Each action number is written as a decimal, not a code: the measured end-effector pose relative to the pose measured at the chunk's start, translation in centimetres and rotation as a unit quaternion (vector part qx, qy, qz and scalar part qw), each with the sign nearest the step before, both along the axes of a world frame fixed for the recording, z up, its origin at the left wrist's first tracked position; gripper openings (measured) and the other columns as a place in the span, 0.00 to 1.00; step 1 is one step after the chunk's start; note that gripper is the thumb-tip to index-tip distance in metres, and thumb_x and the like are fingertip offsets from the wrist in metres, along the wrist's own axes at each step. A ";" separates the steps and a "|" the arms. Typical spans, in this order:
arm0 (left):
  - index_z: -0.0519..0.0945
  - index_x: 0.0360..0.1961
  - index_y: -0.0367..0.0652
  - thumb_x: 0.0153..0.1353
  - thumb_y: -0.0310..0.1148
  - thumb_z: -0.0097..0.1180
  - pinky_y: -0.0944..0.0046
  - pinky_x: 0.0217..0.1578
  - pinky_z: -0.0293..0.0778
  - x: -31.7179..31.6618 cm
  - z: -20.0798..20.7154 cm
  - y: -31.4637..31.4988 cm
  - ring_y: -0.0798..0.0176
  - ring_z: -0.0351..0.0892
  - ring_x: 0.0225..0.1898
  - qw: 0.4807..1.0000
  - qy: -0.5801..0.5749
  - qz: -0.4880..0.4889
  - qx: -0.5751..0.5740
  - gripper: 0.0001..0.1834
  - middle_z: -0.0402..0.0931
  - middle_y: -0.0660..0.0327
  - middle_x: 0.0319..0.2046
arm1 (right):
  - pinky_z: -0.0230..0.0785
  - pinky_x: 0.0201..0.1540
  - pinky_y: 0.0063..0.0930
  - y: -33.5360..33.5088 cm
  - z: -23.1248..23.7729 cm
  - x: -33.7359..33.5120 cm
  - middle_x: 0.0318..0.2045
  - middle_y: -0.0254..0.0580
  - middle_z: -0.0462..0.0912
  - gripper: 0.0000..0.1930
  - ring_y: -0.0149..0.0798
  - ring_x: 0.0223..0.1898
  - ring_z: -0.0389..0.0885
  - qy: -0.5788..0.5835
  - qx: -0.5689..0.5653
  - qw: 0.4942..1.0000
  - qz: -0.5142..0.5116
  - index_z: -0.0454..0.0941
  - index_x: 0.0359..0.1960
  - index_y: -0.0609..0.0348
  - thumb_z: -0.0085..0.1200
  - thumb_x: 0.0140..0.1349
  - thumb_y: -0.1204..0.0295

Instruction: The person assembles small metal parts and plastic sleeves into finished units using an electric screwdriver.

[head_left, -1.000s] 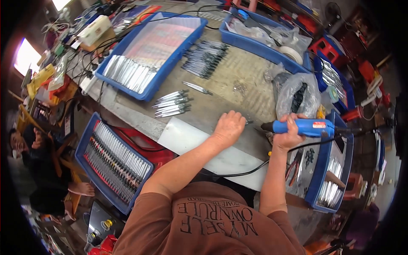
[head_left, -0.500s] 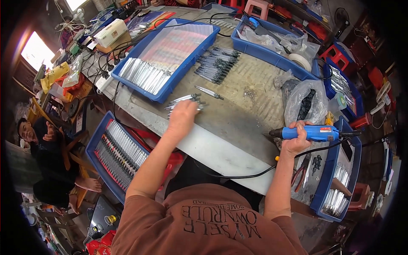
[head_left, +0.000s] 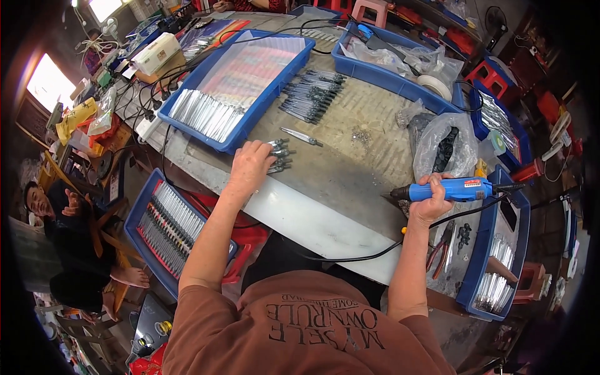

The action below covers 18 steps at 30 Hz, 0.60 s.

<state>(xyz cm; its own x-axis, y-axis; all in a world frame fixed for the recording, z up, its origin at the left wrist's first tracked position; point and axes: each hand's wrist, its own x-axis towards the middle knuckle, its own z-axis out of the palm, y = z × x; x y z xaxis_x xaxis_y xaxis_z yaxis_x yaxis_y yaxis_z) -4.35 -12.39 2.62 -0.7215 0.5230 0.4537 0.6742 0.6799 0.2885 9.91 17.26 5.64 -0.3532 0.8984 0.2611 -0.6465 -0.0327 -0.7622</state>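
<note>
My left hand (head_left: pixel 249 167) is curled over a small bunch of silver pens (head_left: pixel 282 152) at the table's front left. Their dark ends stick out to the right of my fingers, which hide the rest. A single silver pen (head_left: pixel 301 136) lies just beyond, apart from the bunch. On the right, my right hand (head_left: pixel 431 201) is wrapped around a blue electric screwdriver (head_left: pixel 470 189). Its dark nose points left above the table, and a black cord runs from its back end. A row of similar pens (head_left: pixel 312 95) lies farther back.
Beyond my left hand stands a blue tray (head_left: pixel 231 147) of silver barrels. Another blue tray (head_left: pixel 392 90) holds plastic bags and a tape roll. A clear bag (head_left: pixel 431 153) of dark parts and pliers (head_left: pixel 440 250) lie at right. A seated person (head_left: pixel 75 219) is at left.
My left hand has shifted slightly left and nearer the tray, exposing more of the bunch's dark ends. My right hand still holds the screwdriver in nearly the same place.
</note>
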 end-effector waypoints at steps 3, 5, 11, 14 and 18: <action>0.73 0.30 0.43 0.43 0.28 0.56 0.59 0.34 0.64 -0.6 0.3 1.7 0.56 0.68 0.35 0.999 0.025 -0.027 0.008 0.10 0.70 0.61 0.29 | 0.64 0.25 0.26 0.0 -0.1 -0.1 0.22 0.42 0.67 0.17 0.35 0.19 0.66 0.005 0.000 1.000 0.003 0.64 0.35 0.68 0.49 0.40 0.79; 0.73 0.29 0.44 0.43 0.29 0.56 0.59 0.33 0.64 -1.5 0.2 3.1 0.57 0.68 0.35 0.997 0.052 -0.056 0.006 0.09 0.70 0.63 0.29 | 0.64 0.26 0.26 0.0 -0.1 -0.1 0.21 0.41 0.67 0.17 0.35 0.19 0.66 0.001 0.001 1.000 0.011 0.63 0.35 0.68 0.49 0.40 0.79; 0.73 0.31 0.46 0.46 0.31 0.55 0.56 0.35 0.62 -3.9 0.3 6.4 0.59 0.66 0.39 0.988 0.030 -0.063 -0.136 0.09 0.70 0.66 0.31 | 0.64 0.27 0.26 0.2 -0.1 0.1 0.22 0.42 0.67 0.16 0.35 0.19 0.66 -0.002 0.004 1.000 0.009 0.63 0.35 0.67 0.48 0.41 0.78; 0.72 0.30 0.45 0.46 0.31 0.53 0.50 0.38 0.61 -4.9 0.2 6.8 0.57 0.66 0.41 0.982 -0.012 -0.106 -0.159 0.08 0.71 0.64 0.32 | 0.64 0.27 0.27 0.4 -0.3 0.2 0.22 0.42 0.67 0.16 0.35 0.19 0.66 -0.007 -0.003 1.000 0.006 0.63 0.35 0.67 0.47 0.41 0.79; 0.72 0.31 0.44 0.48 0.31 0.53 0.48 0.40 0.60 -5.7 1.1 7.4 0.57 0.66 0.41 0.965 -0.046 -0.140 -0.217 0.08 0.71 0.64 0.33 | 0.64 0.26 0.26 0.4 -0.4 0.0 0.22 0.42 0.67 0.16 0.35 0.19 0.67 0.003 -0.005 1.000 -0.001 0.63 0.35 0.67 0.47 0.41 0.79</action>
